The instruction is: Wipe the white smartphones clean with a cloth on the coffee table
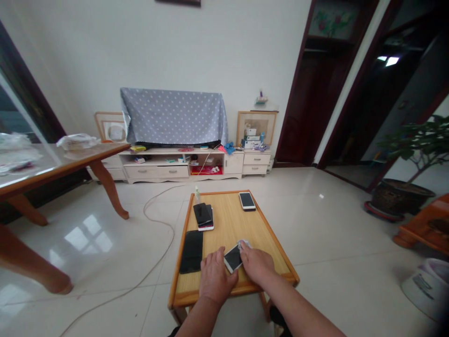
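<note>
A white smartphone with a dark screen lies slanted near the close end of the small wooden table. My left hand grips its lower left side between thumb and fingers. Pressed on its upper right part is a crumpled pale cloth or wipe, held in the closed fingers of my right hand; the hand partly hides it. Beside my left hand lies a flat black sheet or device. Farther back are a stack of phones and, at the far right corner, another white phone.
A small clear bottle stands at the table's far left corner. To the left is a larger wooden table with plastic bags. A cable runs across the floor. A white bucket and a potted plant stand at the right.
</note>
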{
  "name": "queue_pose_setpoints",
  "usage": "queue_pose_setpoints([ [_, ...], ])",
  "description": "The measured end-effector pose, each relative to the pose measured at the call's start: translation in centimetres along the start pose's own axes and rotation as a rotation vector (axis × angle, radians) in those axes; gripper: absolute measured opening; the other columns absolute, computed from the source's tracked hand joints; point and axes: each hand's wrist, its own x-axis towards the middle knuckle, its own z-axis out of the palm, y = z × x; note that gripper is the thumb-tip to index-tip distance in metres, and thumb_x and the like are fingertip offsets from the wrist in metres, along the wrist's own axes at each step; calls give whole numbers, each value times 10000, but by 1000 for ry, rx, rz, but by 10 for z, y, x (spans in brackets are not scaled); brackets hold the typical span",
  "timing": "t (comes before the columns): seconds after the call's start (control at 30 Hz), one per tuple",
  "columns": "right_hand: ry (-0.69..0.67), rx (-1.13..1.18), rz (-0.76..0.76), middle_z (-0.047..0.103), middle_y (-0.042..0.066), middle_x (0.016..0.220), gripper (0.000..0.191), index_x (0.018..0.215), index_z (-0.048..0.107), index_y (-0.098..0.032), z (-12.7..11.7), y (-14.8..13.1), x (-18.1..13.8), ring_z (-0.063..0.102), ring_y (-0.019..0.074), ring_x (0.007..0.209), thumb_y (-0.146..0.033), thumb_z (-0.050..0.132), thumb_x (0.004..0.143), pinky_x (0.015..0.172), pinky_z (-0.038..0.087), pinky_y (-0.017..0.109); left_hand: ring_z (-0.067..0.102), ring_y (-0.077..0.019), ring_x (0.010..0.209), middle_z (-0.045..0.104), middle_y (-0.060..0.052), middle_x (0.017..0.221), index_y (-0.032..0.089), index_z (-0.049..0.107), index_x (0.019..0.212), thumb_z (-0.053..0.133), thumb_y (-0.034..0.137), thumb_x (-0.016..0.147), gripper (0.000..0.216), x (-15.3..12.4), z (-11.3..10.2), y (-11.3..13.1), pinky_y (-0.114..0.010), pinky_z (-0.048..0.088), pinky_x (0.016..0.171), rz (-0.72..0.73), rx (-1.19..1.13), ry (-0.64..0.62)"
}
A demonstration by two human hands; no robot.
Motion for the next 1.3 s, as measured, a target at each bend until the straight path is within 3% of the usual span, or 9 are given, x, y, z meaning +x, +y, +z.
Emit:
queue_pose_setpoints([
  [0.13,-14,63,-119,770,96,989,451,1392,547,-365,9,0,-13,715,259,897,-466,370,991,746,457,338,517,-276,1185,619,-121,1264,184,476,1352,583,457,821,607,1,3,-4,-388,307,1009,20,-1,8],
  [0.33,30,18,57,766,100,1016,488,1426,528,-315,3,18,-11,711,253,908,-436,298,1013,750,467,346,504,-280,1197,614,-103,1266,204,507,1316,637,446,771,610,1,-1,-1,-383,308,1011,12,9,-18],
  [0.47,18,41,-108,764,70,994,444,1399,546,-361,9,14,-24,702,245,876,-438,362,1002,752,450,332,520,-276,1154,632,-89,1196,212,537,1273,618,452,789,547,1,-1,0,-380,322,982,21,13,-2],
  [0.6,133,77,-85,714,62,966,322,1109,724,-328,9,18,-23,652,221,900,-381,427,992,750,413,296,515,-271,1156,632,-84,1193,225,547,1258,626,428,786,520,0,-2,1,-374,318,980,30,13,-14],
  [0.73,229,93,-29,650,107,951,302,850,736,-209,3,22,-7,593,236,946,-263,463,968,775,388,303,502,-272,1176,629,-84,1212,238,546,1262,641,412,774,528,0,-4,2,-377,308,993,18,10,-17],
  [0.97,116,182,-180,655,47,936,230,837,705,-219,6,5,-4,579,182,917,-212,498,938,774,373,261,500,-269,1193,623,-90,1233,232,519,1291,628,428,775,563,0,0,-2,-374,304,999,40,-19,-4],
  [1.17,106,212,-52,650,68,952,175,850,690,-179,2,16,17,574,169,854,-151,519,874,717,351,261,500,-273,1201,624,-96,1241,218,517,1293,637,439,769,581,1,-2,-1,-376,305,1000,31,-29,-18],
  [1.3,23,269,-110,670,9,859,99,758,698,-209,12,-1,14,583,138,784,-152,621,787,667,341,233,503,-265,1205,623,-97,1249,211,524,1287,615,405,789,543,0,-3,1,-368,307,999,15,-16,-16],
])
